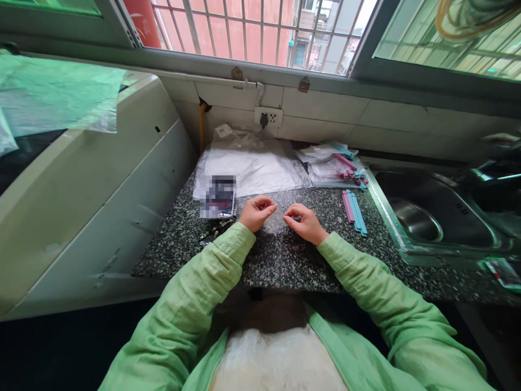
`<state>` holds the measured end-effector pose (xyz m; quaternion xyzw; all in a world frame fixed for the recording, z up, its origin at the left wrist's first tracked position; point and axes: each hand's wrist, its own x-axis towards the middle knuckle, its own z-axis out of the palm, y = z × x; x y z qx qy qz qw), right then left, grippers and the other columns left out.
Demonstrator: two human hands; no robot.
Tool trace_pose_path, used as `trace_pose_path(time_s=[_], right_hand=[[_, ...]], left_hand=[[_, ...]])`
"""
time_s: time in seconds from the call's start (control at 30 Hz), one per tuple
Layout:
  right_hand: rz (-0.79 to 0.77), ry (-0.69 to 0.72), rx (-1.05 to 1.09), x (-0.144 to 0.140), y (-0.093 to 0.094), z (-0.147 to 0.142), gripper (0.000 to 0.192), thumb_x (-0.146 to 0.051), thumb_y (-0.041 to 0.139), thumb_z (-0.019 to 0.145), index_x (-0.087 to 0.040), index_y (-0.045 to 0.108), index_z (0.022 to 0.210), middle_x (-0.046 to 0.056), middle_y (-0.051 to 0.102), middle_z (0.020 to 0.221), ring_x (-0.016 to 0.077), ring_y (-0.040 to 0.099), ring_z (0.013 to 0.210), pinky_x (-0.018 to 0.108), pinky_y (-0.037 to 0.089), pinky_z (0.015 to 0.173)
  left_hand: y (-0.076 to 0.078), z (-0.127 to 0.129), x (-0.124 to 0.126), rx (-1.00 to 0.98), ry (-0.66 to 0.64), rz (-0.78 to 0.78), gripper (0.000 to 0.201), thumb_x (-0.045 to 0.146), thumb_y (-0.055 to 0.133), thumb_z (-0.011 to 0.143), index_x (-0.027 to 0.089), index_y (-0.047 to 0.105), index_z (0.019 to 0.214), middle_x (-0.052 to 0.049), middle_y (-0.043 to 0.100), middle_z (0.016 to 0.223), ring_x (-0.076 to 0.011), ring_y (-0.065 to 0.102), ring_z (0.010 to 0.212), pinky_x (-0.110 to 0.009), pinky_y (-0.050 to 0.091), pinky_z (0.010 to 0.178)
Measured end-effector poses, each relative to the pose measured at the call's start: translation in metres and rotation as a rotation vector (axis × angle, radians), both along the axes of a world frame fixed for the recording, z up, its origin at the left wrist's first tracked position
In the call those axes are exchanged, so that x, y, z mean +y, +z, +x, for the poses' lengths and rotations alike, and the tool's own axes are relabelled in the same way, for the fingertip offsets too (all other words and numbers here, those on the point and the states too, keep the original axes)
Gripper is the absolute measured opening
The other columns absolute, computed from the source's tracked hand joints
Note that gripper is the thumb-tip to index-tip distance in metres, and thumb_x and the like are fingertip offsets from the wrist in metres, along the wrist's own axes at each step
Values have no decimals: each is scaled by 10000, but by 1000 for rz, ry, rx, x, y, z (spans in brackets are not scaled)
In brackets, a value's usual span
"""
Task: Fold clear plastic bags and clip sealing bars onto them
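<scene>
Between my hands is a thin clear plastic bag (273, 220), hard to make out against the speckled counter. My left hand (256, 213) is closed in a pinch at its left side, thumb against the curled fingers. On the other side my right hand (305, 222) pinches too, its fingertips close to the bag's right edge. To the right of that hand lie pink and blue sealing clips (355, 212). A small packet with a blurred front (218, 196) rests left of my left hand.
Large clear bags (260, 163) lie flat at the back of the counter (285, 266). Filled bags with more clips (334, 165) sit to their right. A metal sink (439, 212) is at right, a pale appliance (101, 184) at left, and a wall socket (268, 117) behind.
</scene>
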<state>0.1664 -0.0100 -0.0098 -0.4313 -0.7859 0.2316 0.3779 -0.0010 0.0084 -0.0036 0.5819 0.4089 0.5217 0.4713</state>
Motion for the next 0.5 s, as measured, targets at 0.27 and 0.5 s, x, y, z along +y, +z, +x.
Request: trace_pose_path(time_s=[0.27,0.5], right_hand=[[-2,13,-31,0,1,1,116,-197,540,749,-184,543,633,12,555,650,131,490,660,279,380,646],[18,16,-69,-1,4,1,144,-195,530,760,-188,514,617,11,548,644,136,486,664,284,377,651]], left_hand=[[-2,-3,2,-53,32,-45,202,310,670,551,141,559,557,31,504,520,-73,422,515,-220,343,522],[1,-4,3,-51,67,-54,213,310,682,539,139,554,533,37,502,505,-70,421,506,-221,341,520]])
